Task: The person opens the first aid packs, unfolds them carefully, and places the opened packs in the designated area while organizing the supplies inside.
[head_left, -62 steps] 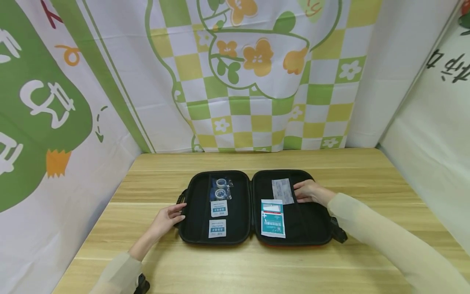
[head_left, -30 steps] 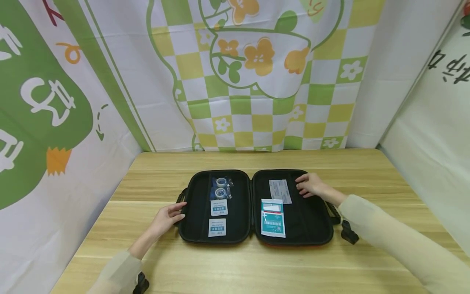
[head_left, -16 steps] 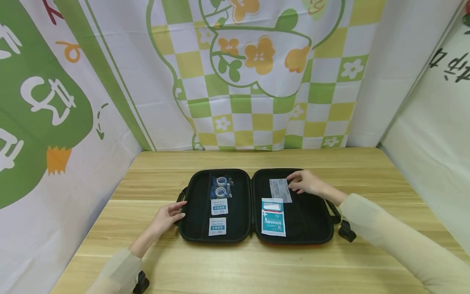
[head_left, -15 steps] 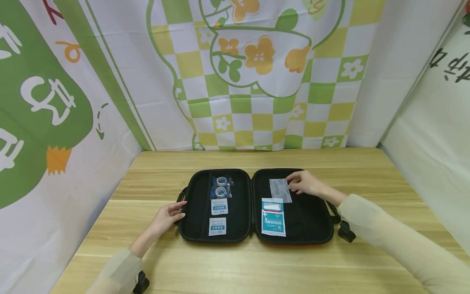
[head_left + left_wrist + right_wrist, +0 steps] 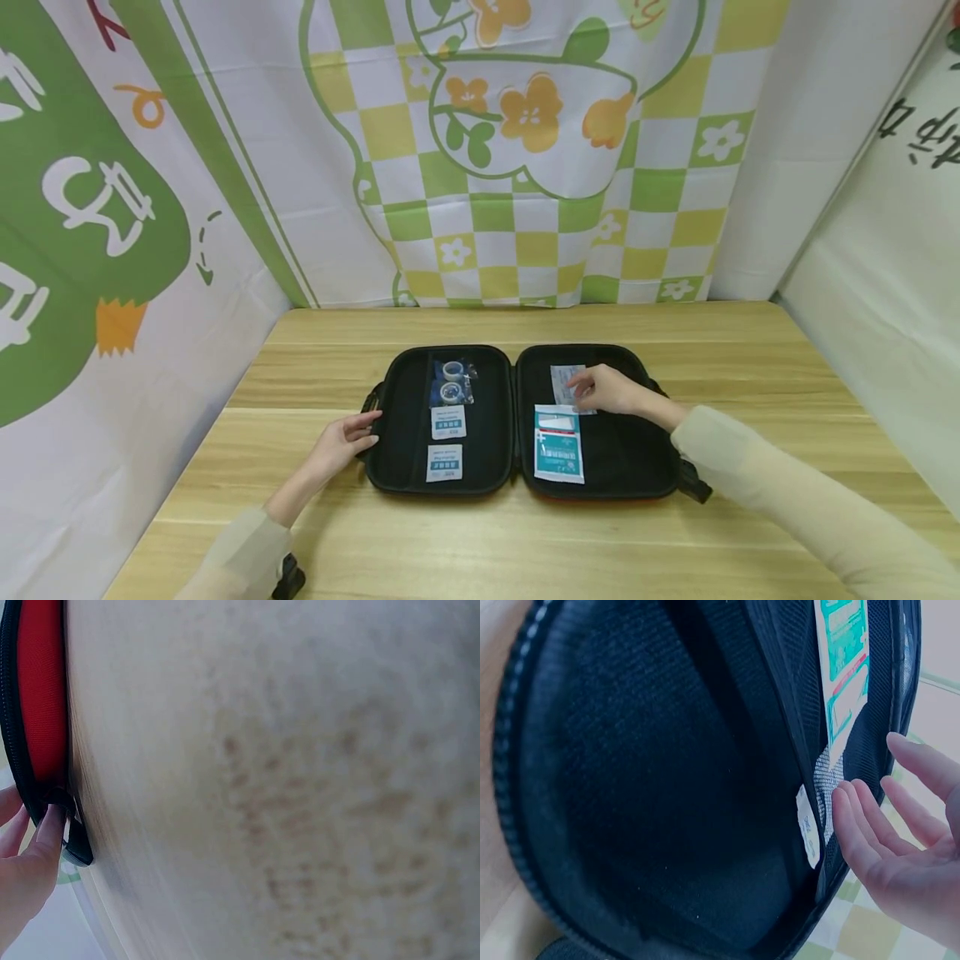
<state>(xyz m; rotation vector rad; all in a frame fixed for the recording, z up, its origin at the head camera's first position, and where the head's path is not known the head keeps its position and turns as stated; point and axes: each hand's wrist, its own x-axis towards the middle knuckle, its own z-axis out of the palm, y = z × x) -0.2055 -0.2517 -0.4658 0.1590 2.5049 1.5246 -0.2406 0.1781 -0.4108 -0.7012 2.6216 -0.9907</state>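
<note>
A black-lined zip case (image 5: 487,462) lies spread flat on the table, its outside red in the left wrist view. My left hand (image 5: 341,440) pinches its left edge by the carry handle (image 5: 77,844), thumb and fingers on either side. Over the right half hovers my right hand (image 5: 611,390), fingers loosely extended and thumb apart in the right wrist view. Its fingertips overlap a thin white printed packet (image 5: 562,382), partly covering it. Just below that lies a teal-and-white packet (image 5: 558,457).
In the left half are two white tape rolls (image 5: 452,382) in a blue wrapper and two alcohol pad sachets, one upper (image 5: 448,423) and one lower (image 5: 444,464). The wooden table (image 5: 465,550) meets printed cloth walls (image 5: 495,250) behind and at both sides.
My right hand has come out of the right half's pocket and moved left, now over the white packet. That packet shifted slightly left. My left hand stays put.
</note>
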